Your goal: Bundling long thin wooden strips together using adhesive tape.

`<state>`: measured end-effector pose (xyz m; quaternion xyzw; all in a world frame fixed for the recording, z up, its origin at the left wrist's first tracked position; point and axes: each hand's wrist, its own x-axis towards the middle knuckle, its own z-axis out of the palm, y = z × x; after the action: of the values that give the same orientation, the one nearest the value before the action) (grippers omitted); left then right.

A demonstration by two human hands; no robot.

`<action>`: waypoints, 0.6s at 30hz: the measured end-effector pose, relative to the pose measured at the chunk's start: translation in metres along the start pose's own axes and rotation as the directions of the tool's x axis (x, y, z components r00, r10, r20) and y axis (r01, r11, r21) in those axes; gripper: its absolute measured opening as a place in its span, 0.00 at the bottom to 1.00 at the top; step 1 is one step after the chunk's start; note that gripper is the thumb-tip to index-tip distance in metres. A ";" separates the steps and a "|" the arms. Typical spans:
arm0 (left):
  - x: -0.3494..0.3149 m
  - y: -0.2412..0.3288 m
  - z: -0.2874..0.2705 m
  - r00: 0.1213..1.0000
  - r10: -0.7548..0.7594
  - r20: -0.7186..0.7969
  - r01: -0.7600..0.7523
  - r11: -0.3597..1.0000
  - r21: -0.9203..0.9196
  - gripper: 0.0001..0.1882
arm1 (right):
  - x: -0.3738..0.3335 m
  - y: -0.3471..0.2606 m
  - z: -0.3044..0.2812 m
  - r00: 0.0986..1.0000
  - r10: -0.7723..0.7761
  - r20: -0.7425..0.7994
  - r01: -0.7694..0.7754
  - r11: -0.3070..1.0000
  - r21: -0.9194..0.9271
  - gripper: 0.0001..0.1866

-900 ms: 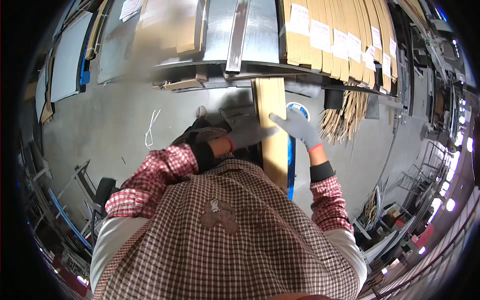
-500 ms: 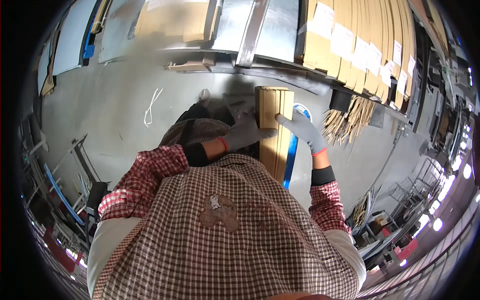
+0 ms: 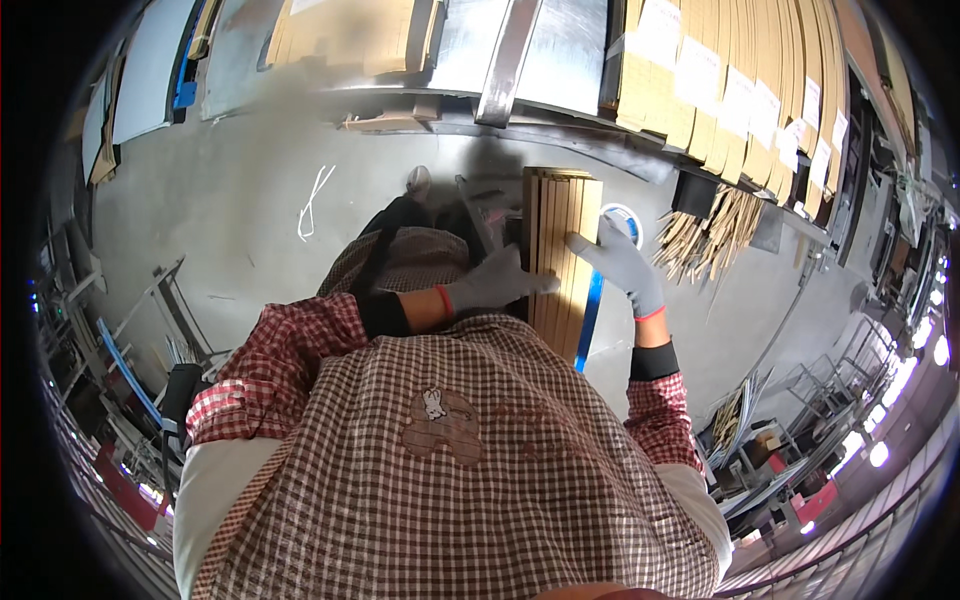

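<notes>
A stack of long, flat brown cardboard pieces (image 3: 563,240) stands between my hands, its parallel edges facing up. My left hand (image 3: 497,282), in a grey glove with a red cuff, grips its left side, with a thumb or finger reaching over the edges. My right hand (image 3: 622,265), gloved alike, is on the right side, thumb laid on the top and fingers bent down along the outer face. Under the stack's right side shows a blue strip (image 3: 590,318). Just beyond my right hand is a round white and blue rim (image 3: 624,216), partly covered.
Ahead, a metal bench (image 3: 560,60) carries a row of upright cardboard sheets (image 3: 720,70) with white labels. Below it on the right lies a bundle of thin brown strips (image 3: 712,235). A loose white strap (image 3: 315,203) is on the floor. Metal racks (image 3: 165,310) stand at left.
The stack now shows several narrow edges where broader faces showed before. My left fingers have moved farther over it. The whole view has shifted slightly.
</notes>
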<state>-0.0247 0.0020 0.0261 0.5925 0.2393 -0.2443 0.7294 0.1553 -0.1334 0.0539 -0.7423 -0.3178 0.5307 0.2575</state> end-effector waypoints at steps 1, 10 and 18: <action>0.003 -0.005 0.001 0.975 -0.186 0.120 0.175 0.980 0.096 0.39 | -0.004 0.006 0.005 0.996 -0.030 -0.079 0.025 0.998 -0.063 0.26; 0.027 -0.049 0.018 0.996 0.091 -0.010 -0.090 0.992 0.089 0.45 | -0.006 0.002 0.023 0.982 -0.005 -0.191 -0.039 0.974 -0.223 0.32; 0.028 -0.015 0.008 0.969 0.000 -0.247 0.067 0.963 0.262 0.54 | 0.003 -0.005 0.007 0.994 0.096 -0.060 -0.109 0.956 -0.271 0.45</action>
<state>-0.0122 -0.0104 -0.0012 0.7073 0.3020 -0.2119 0.6030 0.1481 -0.1276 0.0531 -0.7983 -0.3431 0.4771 0.1319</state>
